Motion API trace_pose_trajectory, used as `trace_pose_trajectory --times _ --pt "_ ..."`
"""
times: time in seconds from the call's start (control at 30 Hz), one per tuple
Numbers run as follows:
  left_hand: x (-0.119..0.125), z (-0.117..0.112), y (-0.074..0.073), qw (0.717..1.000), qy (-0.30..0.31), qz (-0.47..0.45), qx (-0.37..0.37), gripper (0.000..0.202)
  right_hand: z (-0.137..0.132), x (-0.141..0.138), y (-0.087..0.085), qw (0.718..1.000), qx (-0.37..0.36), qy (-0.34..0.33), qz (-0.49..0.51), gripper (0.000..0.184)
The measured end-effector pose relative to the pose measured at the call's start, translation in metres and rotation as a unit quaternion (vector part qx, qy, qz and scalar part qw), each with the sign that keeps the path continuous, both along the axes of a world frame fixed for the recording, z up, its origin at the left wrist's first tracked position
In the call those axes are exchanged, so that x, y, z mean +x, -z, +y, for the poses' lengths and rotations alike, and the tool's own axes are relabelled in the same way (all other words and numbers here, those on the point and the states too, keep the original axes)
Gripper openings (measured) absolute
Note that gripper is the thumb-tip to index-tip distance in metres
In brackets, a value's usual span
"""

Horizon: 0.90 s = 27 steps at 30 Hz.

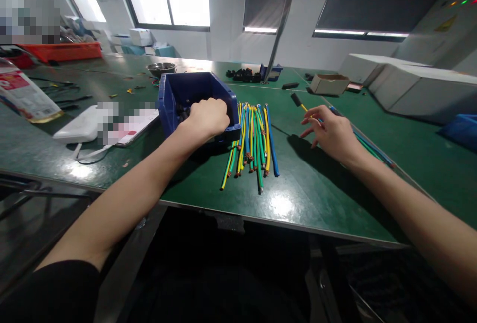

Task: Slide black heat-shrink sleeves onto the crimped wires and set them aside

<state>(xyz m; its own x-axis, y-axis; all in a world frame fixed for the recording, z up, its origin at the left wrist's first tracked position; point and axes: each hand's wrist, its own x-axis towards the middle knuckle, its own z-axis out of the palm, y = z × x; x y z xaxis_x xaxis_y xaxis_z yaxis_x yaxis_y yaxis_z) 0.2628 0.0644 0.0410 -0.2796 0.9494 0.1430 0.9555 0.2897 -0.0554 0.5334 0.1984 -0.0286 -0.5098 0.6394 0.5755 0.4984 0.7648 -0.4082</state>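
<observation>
My left hand [208, 117] reaches into the blue plastic bin [197, 82]. Its fingers are hidden below the knuckles, among small black parts [182, 113] lying inside. To the right, my right hand [331, 131] is raised above the table, thumb and forefinger pinching a yellow wire [304, 107] with a black piece [296, 100] on its end. The other fingers curl loosely. Between the hands lies a bundle of cut wires [255, 141], green, yellow and blue, with copper showing at several ends.
More blue and green wires [372, 149] lie beyond my right wrist. Left of the bin are a white device [84, 124] with a cable and a phone-like slab [137, 126]. A metal bowl [161, 68], a small cardboard box [329, 84] and white boxes [421, 87] stand farther back.
</observation>
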Motion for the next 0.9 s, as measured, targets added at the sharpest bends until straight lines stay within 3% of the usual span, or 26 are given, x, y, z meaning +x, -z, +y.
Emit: trace_pose_trajectory --times 0.13,0.3,0.5,0.67,0.9 --pt "0.000 -0.002 -0.001 1.000 0.004 -0.003 -0.011 0.048 0.006 0.002 0.002 1.000 -0.005 0.013 0.025 0.017" --pt "0.000 -0.003 -0.002 1.000 0.019 -0.010 -0.020 0.048 0.016 0.007 0.009 0.993 0.036 0.008 -0.116 0.038" --pt "0.000 -0.003 -0.002 1.000 0.022 -0.009 -0.013 0.048 0.028 0.006 0.021 0.975 0.030 -0.034 -0.216 0.045" --pt "0.001 -0.002 -0.002 1.000 0.009 -0.012 -0.025 0.048 0.018 0.012 0.007 0.956 0.075 0.026 -0.283 0.050" --pt "0.001 -0.001 -0.002 1.000 -0.001 -0.017 -0.022 0.048 0.008 0.017 -0.007 0.946 -0.042 0.061 -0.315 0.049"
